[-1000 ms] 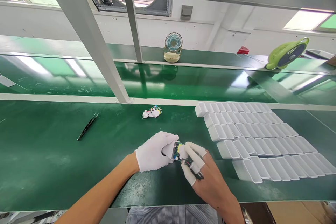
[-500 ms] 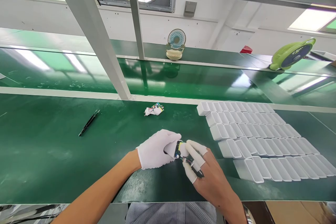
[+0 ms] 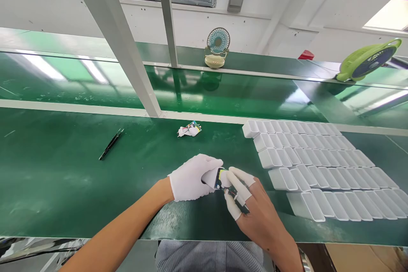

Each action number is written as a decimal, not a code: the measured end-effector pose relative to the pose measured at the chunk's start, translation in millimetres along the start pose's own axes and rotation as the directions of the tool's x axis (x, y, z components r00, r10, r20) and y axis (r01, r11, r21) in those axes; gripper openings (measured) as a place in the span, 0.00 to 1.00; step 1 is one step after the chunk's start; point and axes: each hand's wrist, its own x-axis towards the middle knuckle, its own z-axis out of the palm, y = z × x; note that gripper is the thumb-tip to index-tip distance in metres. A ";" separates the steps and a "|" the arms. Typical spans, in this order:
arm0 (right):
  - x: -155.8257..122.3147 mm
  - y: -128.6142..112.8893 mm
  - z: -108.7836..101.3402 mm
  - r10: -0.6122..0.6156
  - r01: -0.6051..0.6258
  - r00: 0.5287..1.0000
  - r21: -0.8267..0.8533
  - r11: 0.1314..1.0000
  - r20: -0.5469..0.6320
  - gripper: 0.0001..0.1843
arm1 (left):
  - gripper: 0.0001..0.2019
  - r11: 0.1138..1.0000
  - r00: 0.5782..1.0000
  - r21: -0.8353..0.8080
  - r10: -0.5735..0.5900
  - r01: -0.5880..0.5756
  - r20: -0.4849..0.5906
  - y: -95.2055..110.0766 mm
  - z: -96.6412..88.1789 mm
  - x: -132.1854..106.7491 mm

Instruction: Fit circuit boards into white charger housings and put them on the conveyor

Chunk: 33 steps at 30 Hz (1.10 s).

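My left hand [image 3: 191, 177], in a white glove, is closed round a small white casing with a circuit board [image 3: 218, 177] showing at its end. My right hand [image 3: 251, 208], with white finger cots on the fingertips, pinches the board's free end and a dark part with wires [image 3: 234, 194] beside it. Both hands rest low over the green bench mat [image 3: 63, 178], near its front edge. Rows of empty white plastic casings [image 3: 318, 165] lie just to the right of my hands.
Black tweezers [image 3: 111, 144] lie on the mat to the left. A second small board assembly with white wrapping [image 3: 189, 130] lies behind my hands. A slanted metal post [image 3: 127, 63] rises at the back. Small fans [image 3: 217, 47] [image 3: 366, 58] stand on the far shelf.
My hands have stayed together on the casing and board with only small finger shifts. The camera has tilted slightly, so everything sits a little higher and further right in view.
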 end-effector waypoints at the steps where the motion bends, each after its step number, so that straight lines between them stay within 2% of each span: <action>1: 0.0 0.3 0.3 0.003 -0.003 1.000 0.002 1.000 0.001 0.39 | 0.30 1.000 1.000 0.003 -0.002 0.002 0.004 0.5 -0.2 0.1; 19: 0.5 1.4 1.5 0.006 -0.006 1.000 -0.024 1.000 0.003 0.36 | 0.28 0.997 0.998 0.042 0.068 -0.069 0.016 -3.6 1.5 -0.6; 25: 1.2 3.5 11.2 -0.012 0.012 1.000 -0.027 1.000 0.023 0.35 | 0.29 0.994 0.994 0.045 0.098 -0.100 0.042 -1.2 -1.5 1.8; 28: -2.5 6.1 19.2 -0.019 0.019 1.000 -0.029 0.999 -0.020 0.34 | 0.29 0.981 0.993 0.164 0.090 -0.102 0.078 6.0 -3.3 4.2; 31: -6.6 12.2 27.8 0.033 -0.038 0.995 -0.048 0.998 -0.092 0.33 | 0.31 0.914 0.992 0.392 0.057 -0.098 0.116 8.8 -5.2 6.2; 32: -6.4 14.6 30.9 0.020 -0.022 0.997 -0.038 0.999 -0.071 0.31 | 0.29 0.896 0.992 0.434 0.052 -0.099 0.118 7.9 -6.2 6.4; 33: -5.3 16.5 33.8 0.040 -0.043 0.993 -0.018 0.999 -0.110 0.26 | 0.26 0.889 0.991 0.444 0.065 -0.112 0.120 6.5 -7.3 6.1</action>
